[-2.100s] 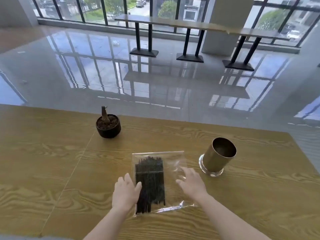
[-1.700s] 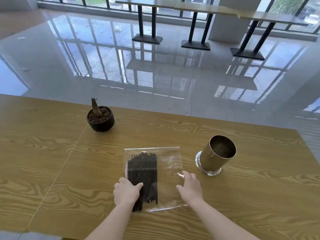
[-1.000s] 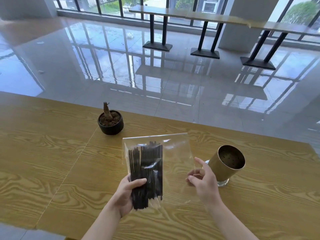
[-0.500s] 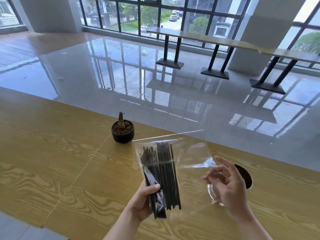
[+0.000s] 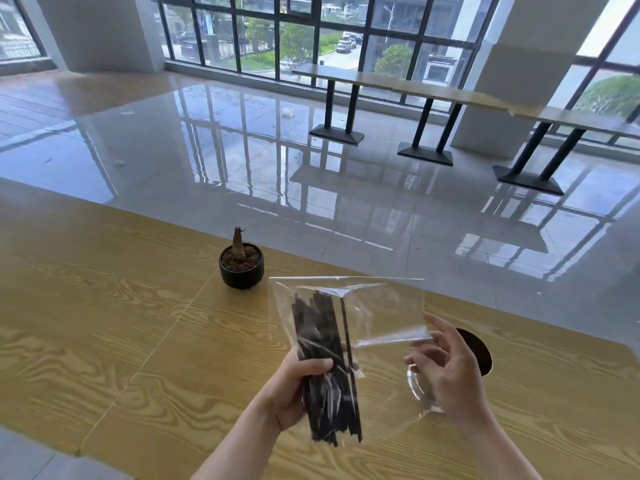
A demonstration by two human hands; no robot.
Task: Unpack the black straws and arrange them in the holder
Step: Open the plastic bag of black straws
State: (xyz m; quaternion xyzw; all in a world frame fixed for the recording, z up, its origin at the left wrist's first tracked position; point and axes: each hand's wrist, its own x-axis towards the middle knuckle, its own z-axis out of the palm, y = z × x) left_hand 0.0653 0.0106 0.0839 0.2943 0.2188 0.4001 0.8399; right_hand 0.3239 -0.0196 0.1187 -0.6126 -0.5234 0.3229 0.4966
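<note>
A clear plastic bag (image 5: 381, 306) with a bundle of black straws (image 5: 325, 362) inside is held upright above the wooden table (image 5: 121, 341). My left hand (image 5: 294, 389) grips the bag around the lower part of the straw bundle. My right hand (image 5: 446, 368) hovers at the bag's right edge with fingers spread, touching or nearly touching the plastic. The metal straw holder (image 5: 479, 351) stands on the table behind my right hand; only its dark opening and part of its glassy base show.
A small black pot (image 5: 241, 268) with soil and a bare stub stands on the table to the upper left of the bag. The table's far edge runs just beyond it. Past it lie a glossy tiled floor and long tables by the windows.
The bag lay flat on the table under both hands; my left hand has lifted it upright. My right hand let go and now hovers by its right edge. The camera tilted up.
</note>
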